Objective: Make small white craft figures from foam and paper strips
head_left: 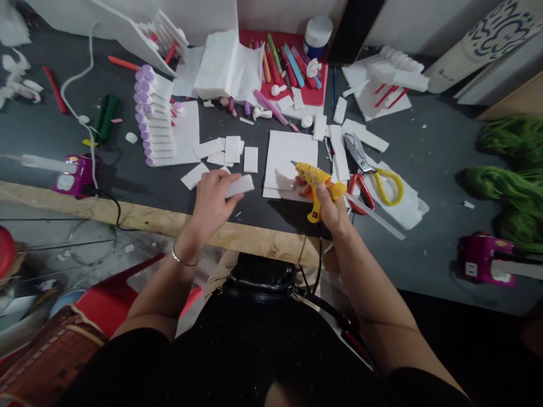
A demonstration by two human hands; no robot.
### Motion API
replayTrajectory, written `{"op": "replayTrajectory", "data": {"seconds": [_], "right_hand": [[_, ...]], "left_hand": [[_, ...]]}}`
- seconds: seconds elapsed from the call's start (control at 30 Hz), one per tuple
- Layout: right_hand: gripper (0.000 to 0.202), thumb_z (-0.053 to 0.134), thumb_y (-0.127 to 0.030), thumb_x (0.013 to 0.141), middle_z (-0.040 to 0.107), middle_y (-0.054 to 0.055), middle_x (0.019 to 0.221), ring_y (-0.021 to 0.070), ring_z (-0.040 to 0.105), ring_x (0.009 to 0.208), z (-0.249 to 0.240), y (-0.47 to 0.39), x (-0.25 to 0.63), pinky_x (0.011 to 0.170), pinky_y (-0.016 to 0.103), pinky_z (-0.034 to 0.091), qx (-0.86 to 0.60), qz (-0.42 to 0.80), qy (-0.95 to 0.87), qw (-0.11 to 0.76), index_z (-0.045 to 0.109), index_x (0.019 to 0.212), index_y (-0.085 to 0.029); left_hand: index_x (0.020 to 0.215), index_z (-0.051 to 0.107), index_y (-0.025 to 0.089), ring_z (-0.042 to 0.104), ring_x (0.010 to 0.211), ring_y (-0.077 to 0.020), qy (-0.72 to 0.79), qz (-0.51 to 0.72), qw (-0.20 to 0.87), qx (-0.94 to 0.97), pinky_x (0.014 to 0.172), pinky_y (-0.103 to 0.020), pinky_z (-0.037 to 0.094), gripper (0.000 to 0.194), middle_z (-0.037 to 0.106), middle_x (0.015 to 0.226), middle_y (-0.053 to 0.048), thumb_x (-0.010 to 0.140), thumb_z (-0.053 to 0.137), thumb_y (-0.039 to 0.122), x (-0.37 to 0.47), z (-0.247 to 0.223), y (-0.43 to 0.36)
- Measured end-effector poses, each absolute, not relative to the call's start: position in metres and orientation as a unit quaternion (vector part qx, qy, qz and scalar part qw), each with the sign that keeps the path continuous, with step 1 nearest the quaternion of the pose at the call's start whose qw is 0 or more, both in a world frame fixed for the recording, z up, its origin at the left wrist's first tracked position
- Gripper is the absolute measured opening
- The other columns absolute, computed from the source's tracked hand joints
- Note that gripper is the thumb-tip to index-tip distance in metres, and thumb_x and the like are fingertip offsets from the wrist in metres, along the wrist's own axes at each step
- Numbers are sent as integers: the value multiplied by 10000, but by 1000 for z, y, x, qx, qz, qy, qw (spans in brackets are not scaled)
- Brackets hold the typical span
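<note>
My left hand pinches a small white foam piece between thumb and fingers, just above the dark table. In my right hand is a yellow glue gun, its nozzle pointing left over a white square sheet. A clear glue stick sticks out of the gun's back end. Several white rectangular pieces lie beyond my left hand. Scissors with yellow and red handles rest to the right of the gun, partly on white strips.
A row of white rolls with purple ends lies at left. Felt pens and a white jar stand behind on red. Purple glue guns sit at both sides. Green yarn is at right; a black cable hangs over the wooden edge.
</note>
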State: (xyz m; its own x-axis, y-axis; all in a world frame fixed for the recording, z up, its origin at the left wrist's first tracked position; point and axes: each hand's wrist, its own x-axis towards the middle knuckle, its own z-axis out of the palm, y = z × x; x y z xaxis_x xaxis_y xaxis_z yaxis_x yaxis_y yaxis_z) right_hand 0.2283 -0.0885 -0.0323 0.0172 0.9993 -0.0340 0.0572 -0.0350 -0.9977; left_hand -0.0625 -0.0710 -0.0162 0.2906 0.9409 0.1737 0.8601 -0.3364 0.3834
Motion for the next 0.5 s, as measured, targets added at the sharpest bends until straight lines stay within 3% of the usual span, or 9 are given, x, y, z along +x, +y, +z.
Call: {"op": "replayTrajectory", "data": {"seconds": [0.23, 0.4, 0.5], "right_hand": [[623, 496, -857, 854, 733, 96, 1070, 314, 697, 1183, -31, -88, 229, 1058, 539, 572, -531, 483, -524, 458, 646, 796, -256], [653, 531, -886, 804, 736, 140, 1060, 338, 716, 1114, -23, -87, 228, 944, 545, 619, -543, 477, -515, 461, 652, 775, -245], [622, 529, -857, 826, 717, 109, 969, 293, 725, 978, -22, -88, 230, 851, 504, 638, -536, 483, -525, 451, 649, 760, -251]], "left_hand": [[1361, 639, 253, 554, 1151, -288, 456, 153, 161, 862, 1009, -453, 495, 402, 638, 1208, -101, 967, 688, 318, -29, -21, -78], [1385, 630, 231, 571, 1154, -307, 424, 105, 165, 884, 963, -452, 514, 432, 659, 1246, -128, 991, 647, 408, -21, -24, -83], [1367, 640, 235, 585, 1179, -322, 438, 114, 180, 873, 978, -476, 511, 510, 667, 1272, -134, 966, 645, 550, -20, -22, -83]]}}
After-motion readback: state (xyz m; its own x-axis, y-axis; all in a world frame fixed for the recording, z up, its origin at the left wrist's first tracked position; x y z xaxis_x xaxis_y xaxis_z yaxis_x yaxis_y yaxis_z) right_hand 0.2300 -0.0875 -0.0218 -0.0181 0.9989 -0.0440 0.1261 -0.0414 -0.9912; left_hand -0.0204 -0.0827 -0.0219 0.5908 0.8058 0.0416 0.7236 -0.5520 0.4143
